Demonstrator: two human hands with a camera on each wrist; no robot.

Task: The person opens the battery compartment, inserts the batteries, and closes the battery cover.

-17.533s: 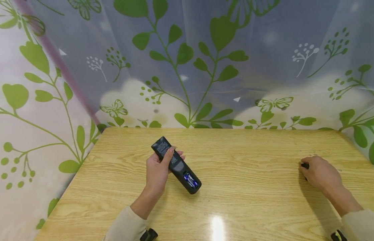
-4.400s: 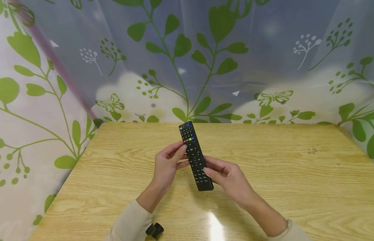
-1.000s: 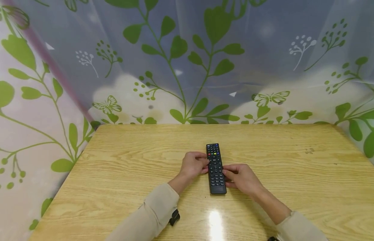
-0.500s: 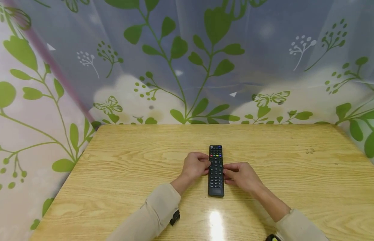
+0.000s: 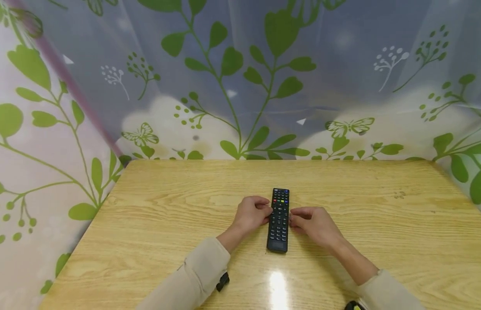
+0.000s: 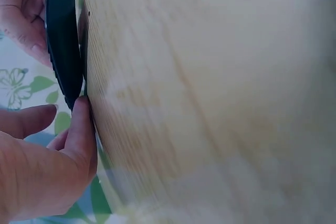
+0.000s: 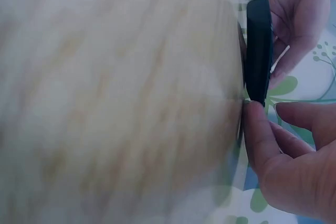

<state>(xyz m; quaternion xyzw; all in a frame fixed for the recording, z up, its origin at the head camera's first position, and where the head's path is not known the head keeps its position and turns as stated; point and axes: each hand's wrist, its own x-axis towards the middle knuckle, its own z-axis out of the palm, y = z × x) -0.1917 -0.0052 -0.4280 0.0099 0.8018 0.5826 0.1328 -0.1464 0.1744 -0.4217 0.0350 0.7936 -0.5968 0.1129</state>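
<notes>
A black remote control lies face up on the wooden table, its rows of buttons and coloured keys showing. At its left edge is my left hand. In the left wrist view, a fingertip of my left hand meets the remote control's lower side, while the thumb stands apart from it. On the opposite side, my right hand has its fingertips close beside the right edge. In the right wrist view, a fingertip of my right hand touches the remote control and the thumb is off it. Its underside is hidden.
The light wooden table extends around both hands. Behind it hangs a curtain printed with leaves and butterflies, and the same print covers the left side. A black strap piece shows under the left cuff.
The compartment with batteries faced up in the oldest frame; later both hands held the remote control button side up. Now it lies flat, turned slightly, and the right hand has drawn slightly away.
</notes>
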